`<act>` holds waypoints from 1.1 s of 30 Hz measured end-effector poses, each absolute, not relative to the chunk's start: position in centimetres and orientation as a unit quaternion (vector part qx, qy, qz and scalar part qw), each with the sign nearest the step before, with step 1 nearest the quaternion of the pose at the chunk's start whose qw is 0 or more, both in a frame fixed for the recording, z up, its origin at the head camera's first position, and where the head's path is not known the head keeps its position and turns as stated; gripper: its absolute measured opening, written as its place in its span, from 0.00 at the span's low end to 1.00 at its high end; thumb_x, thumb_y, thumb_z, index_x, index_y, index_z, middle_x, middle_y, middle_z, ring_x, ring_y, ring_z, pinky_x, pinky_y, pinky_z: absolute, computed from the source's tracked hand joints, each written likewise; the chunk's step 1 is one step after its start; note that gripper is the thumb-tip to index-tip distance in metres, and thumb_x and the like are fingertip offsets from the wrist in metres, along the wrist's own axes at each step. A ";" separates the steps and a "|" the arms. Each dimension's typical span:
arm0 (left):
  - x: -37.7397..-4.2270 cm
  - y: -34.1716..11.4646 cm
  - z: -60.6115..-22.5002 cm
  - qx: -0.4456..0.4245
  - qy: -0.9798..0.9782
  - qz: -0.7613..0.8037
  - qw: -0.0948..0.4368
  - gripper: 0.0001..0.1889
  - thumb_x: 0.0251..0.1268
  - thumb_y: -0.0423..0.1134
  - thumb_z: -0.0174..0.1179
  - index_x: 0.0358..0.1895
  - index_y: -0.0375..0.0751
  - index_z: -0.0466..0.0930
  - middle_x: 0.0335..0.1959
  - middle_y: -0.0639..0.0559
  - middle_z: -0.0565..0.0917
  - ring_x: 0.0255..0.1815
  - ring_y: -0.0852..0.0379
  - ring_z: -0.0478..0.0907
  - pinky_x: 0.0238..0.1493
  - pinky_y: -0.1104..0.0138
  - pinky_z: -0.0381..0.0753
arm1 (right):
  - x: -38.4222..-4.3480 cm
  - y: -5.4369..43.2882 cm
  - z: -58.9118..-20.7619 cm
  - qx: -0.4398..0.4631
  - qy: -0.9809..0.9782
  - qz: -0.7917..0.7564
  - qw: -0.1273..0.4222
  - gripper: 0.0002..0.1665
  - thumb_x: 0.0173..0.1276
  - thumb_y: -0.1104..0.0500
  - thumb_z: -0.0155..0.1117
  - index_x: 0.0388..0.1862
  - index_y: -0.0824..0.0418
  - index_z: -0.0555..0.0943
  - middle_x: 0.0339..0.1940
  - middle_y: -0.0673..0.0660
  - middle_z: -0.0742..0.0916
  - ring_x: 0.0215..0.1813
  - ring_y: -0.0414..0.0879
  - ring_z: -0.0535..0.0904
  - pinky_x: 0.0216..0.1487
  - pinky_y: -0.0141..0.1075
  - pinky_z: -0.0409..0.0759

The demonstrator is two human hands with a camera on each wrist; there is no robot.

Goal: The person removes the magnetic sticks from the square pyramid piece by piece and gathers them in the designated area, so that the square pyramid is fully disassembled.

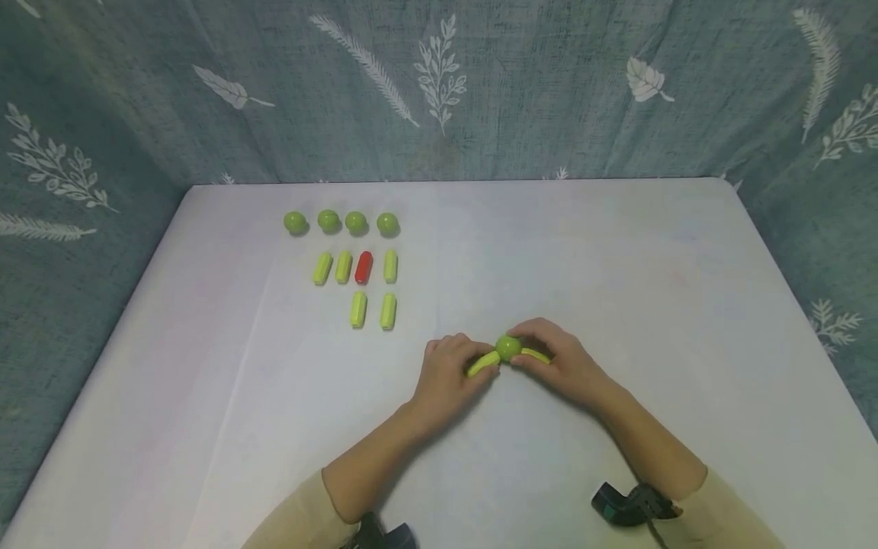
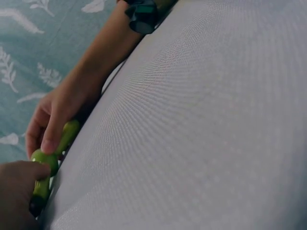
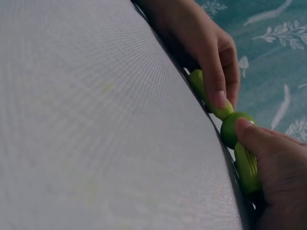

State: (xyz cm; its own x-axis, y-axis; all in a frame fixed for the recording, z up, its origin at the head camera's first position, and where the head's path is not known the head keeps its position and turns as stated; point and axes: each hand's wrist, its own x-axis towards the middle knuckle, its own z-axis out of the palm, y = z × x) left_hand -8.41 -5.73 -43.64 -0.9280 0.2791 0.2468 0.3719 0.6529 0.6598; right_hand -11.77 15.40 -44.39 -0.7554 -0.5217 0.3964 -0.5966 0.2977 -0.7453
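A green ball (image 1: 508, 348) sits between two yellow-green ribbed sticks, joined end to end with it near the middle front of the table. My left hand (image 1: 449, 370) pinches the left stick (image 1: 483, 363) between thumb and fingers, close to the ball. With thumb and fingers, my right hand (image 1: 559, 362) grips the ball from the other side. Under the right palm runs the right stick (image 1: 536, 355), partly hidden by the fingers. In the right wrist view, the right thumb (image 3: 247, 129) presses on the ball while the left hand (image 3: 211, 52) holds the far stick.
At the back left of the white table (image 1: 617, 252) stands a row of several green balls (image 1: 356, 223). Before them lie several yellow-green sticks (image 1: 388, 311) and one red stick (image 1: 363, 268). A leaf-patterned grey-green cloth (image 1: 521, 91) hangs around the table.
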 end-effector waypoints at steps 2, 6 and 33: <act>-8.5 -5.9 -43.6 -0.188 -0.906 -0.375 0.057 0.12 0.57 0.43 0.65 0.43 0.44 0.84 0.29 0.58 0.76 0.32 0.61 0.68 0.43 0.63 0.63 | -11.9 15.5 -44.4 0.349 -0.806 0.476 0.037 0.24 0.54 0.69 0.70 0.51 0.63 0.77 0.46 0.56 0.83 0.49 0.47 0.78 0.52 0.30 0.77; -8.7 -6.3 -43.5 -0.219 -0.905 -0.360 0.058 0.11 0.60 0.43 0.63 0.45 0.44 0.84 0.32 0.57 0.76 0.34 0.59 0.69 0.41 0.63 0.64 | -12.1 15.7 -44.3 0.346 -0.814 0.465 0.031 0.23 0.56 0.68 0.70 0.52 0.62 0.77 0.47 0.55 0.83 0.50 0.47 0.78 0.53 0.32 0.77; -13.1 -19.0 -39.9 0.099 -0.898 -0.427 0.033 0.18 0.65 0.42 0.58 0.55 0.37 0.77 0.48 0.43 0.79 0.46 0.49 0.74 0.44 0.61 0.72 | -11.9 15.9 -44.8 0.413 -0.816 0.398 0.071 0.26 0.47 0.74 0.56 0.46 0.59 0.82 0.55 0.59 0.81 0.58 0.55 0.73 0.59 0.40 0.68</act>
